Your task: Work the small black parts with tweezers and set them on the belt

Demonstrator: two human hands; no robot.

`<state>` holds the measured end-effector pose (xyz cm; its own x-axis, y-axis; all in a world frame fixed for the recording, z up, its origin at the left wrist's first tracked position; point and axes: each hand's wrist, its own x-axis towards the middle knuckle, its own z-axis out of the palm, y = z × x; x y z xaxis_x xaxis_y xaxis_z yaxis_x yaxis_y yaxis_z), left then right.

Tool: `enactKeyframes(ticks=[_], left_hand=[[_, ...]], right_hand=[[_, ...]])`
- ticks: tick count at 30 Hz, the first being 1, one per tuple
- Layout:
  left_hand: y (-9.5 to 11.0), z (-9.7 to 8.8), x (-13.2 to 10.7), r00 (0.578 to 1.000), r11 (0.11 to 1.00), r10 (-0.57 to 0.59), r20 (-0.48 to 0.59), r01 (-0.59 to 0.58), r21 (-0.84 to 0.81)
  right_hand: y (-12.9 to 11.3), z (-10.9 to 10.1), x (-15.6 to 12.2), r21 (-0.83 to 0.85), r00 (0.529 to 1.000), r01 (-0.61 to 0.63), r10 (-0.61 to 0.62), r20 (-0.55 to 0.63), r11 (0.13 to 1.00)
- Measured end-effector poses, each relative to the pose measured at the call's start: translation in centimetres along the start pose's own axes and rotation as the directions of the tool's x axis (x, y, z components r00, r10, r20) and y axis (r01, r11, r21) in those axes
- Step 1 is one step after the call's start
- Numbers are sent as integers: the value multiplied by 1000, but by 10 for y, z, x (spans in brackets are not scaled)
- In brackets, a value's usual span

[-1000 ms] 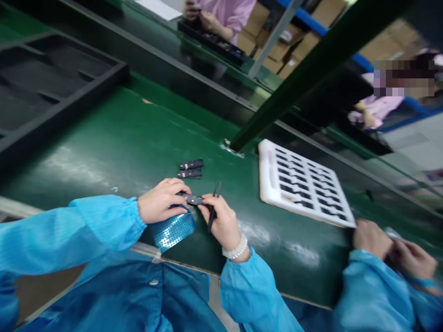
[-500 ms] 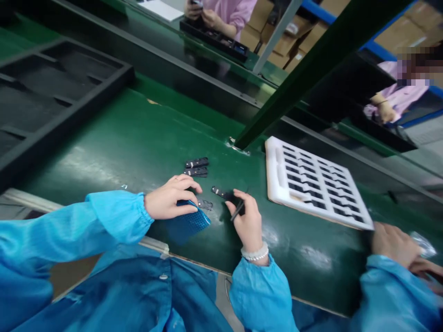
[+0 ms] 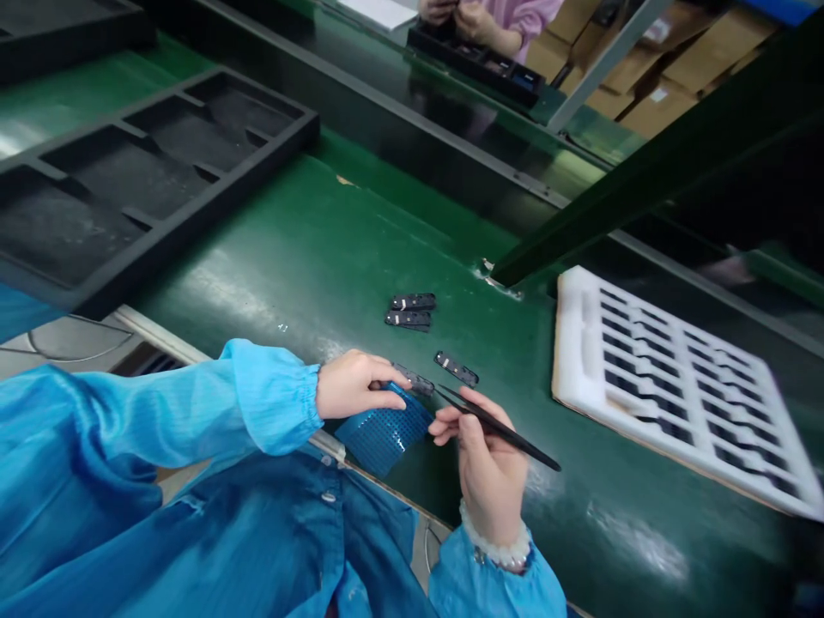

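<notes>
My left hand [image 3: 360, 384] pinches the upper edge of a curved, shiny blue sheet [image 3: 386, 436] covered in rows of small dark marks. My right hand [image 3: 494, 468] is closed on black tweezers [image 3: 515, 438], whose tips point up and left. Just beyond my left fingertips lies a small flat black part [image 3: 420, 384], partly covered by the hand. A second black part [image 3: 457, 368] rests on the green table just past the tweezer tips. Farther back, several similar black parts [image 3: 410, 319] lie grouped together.
A white foam tray [image 3: 572, 343] with rows of slots stands to the right. On the left is a large black compartment tray [image 3: 270, 159]. A dark green post [image 3: 547, 236] rises from the table [image 3: 270, 257]. Across the bench a person in pink handles things over a black tray [image 3: 444, 47].
My right hand has turned the tweezers so their tips point toward the black parts. The view has shifted left, and the neighbour's hands at the right are out of sight.
</notes>
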<state>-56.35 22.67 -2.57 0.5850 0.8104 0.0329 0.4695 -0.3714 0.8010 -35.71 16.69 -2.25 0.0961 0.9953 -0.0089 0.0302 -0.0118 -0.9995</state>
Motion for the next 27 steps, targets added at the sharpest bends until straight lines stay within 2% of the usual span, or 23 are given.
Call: enactKeyframes(ticks=[4,8,11,18,27], left_hand=[[3,2,-2,1000,999,23,1,-23,36],[6,7,-4,999,997,31,-12,-30,67],[7,9,-6,1000,996,25,-17,-23,84],[9,11,-6,999,995,15,-32,-12,99],[8,11,-7,1000,998,10,-15,-9,70]], right_hand=[[-2,5,-2,-135,998,66,-68,-14,989],[-8,12,1,-175,1000,20,-19,6,984],[-9,13,3,-221,1000,30,-26,17,975],[-4,12,2,-169,996,-83,80,-25,982],[-4,12,4,-168,994,-113,110,-25,979]])
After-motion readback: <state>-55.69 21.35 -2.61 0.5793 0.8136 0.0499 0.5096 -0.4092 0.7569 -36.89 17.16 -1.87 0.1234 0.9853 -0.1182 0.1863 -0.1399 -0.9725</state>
